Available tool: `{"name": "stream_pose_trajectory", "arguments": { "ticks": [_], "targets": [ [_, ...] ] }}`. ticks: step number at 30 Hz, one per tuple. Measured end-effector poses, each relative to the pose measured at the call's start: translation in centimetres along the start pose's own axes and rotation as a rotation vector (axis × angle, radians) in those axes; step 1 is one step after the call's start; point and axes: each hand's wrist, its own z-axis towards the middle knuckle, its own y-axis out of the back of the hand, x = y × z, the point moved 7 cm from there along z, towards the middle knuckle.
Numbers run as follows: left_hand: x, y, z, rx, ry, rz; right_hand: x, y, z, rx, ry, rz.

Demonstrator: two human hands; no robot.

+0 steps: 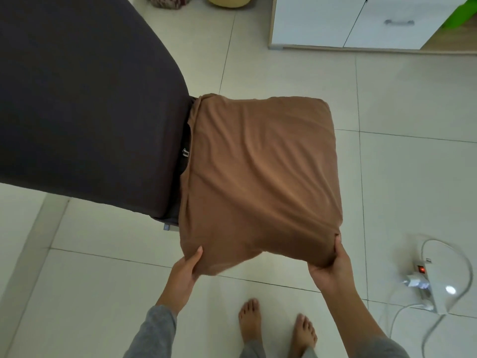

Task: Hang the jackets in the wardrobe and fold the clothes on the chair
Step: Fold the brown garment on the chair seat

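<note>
The dark-covered chair back is being seen across the upper left of the frame. The brown garment is being held spread over the seat at the centre. Its far side is being pressed against the chair back, where a strip of black cloth with a small label is being left uncovered.

The near hem is being gripped at both corners, in the lower middle of the frame. It is being pinched by the left hand with the thumb on top and the fingers curled under the cloth. It is being clasped the same way by the right hand.

Between the hands the hem is being allowed to sag. The fold is probably being served best if both corners are being lifted together and level. The cloth is best being kept taut, so that the slack and the slanting creases are being drawn out. The hem is then being carried toward the upper edge and laid edge on edge.

The power strip at the lower right is being best kept away from the feet.
</note>
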Motion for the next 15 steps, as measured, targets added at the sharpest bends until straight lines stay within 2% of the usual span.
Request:
{"name": "stream_pose_trajectory", "arguments": {
  "ticks": [4,7,10,15],
  "targets": [
    [-5.0,-1.5,-1.0,-0.036,-0.089,-0.072,2.6,-1.8,-1.2,-0.117,0.119,-0.147],
    [-10.5,-4.7,-1.0,0.013,-0.125,-0.274,5.3,-5.2,-2.3,-0.169,0.22,-0.229],
    [-17.0,-8.4,-1.2,0.087,-0.189,-0.344,9.0,-9.7,-3.1,-0.163,0.327,-0.227],
    [-27.7,-13.5,-3.1,0.102,-0.351,-0.41,15.6,-18.7,-5.2,-0.014,0.467,-0.171]
  ]
}}
